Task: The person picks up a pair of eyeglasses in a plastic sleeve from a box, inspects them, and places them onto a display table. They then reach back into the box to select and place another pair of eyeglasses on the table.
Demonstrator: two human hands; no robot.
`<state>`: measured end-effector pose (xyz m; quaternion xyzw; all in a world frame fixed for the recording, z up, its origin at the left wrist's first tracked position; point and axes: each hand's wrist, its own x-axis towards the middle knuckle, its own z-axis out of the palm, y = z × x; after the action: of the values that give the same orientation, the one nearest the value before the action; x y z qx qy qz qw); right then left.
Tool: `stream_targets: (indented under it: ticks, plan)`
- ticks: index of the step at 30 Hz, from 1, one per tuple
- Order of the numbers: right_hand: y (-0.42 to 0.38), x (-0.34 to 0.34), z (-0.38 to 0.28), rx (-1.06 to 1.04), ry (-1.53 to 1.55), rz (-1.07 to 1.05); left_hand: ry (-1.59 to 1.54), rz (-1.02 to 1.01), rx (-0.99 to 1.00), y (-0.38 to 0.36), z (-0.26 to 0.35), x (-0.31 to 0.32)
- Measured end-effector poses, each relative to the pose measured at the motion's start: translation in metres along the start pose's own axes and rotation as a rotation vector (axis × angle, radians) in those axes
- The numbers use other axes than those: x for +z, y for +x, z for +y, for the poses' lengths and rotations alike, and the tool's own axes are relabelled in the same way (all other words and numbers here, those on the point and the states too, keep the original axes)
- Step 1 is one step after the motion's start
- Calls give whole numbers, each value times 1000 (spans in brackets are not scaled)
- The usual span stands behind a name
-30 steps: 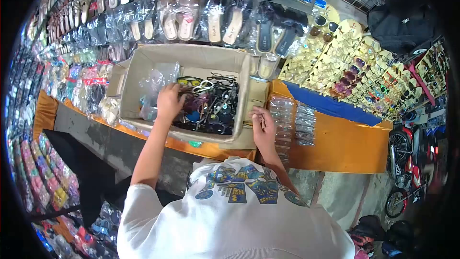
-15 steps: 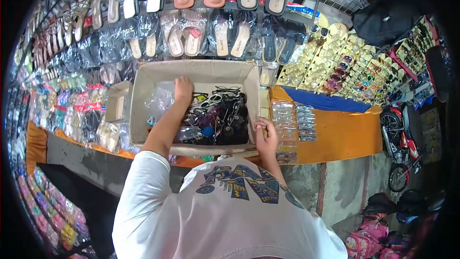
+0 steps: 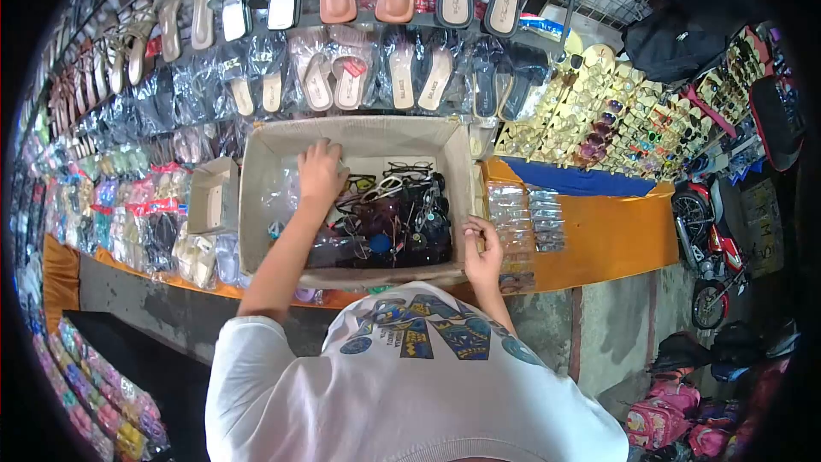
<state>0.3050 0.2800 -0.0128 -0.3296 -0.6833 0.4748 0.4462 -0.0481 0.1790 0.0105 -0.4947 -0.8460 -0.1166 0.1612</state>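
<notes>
Cardboard box, open-topped, fills the centre of the frame; its thin wall could bend if the right hand leaned hard on it. That hand is at the box's right edge, fingers curled, though I cannot tell whether they grip it. The left hand is inside, left of centre, fingers bent; whether they are closed on anything I cannot tell. Pulling through the heaped eyeglasses could hook arms together or scratch lenses, and the clear plastic wrapping could snag. Counted: one large box, one smaller open carton at centre left, two hands, one clearly white-framed pair, one round blue piece; the other eyeglasses overlap too much to count
</notes>
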Motion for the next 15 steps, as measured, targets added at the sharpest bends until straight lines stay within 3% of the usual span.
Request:
stream_targets:
  ticks: [2,3,5,6,8,9,11,15]
  plan:
    - [3,1,-5,-17,-87,-10,-334,132,-121,-9,3,-42]
    - [5,3,-11,-20,-84,-3,-333,136,-114,-15,3,-59]
    - [6,7,-26,42,-2,-4,-826,271,-217,-33,-1,-81]
    - [8,10,-26,44,2,-2,-823,270,-214,-46,-4,-79]
    - [16,17,-27,16,20,-113,-1452,325,-251,-70,-9,-73]
    - [21,22,-28,16,23,-112,-1450,323,-249,-79,-7,-76]
    - [30,37,-31,170,304,-268,-1729,327,-194,-91,2,-83]
    - [58,54,-68,423,471,-403,-1780,325,-17,-101,12,-78]
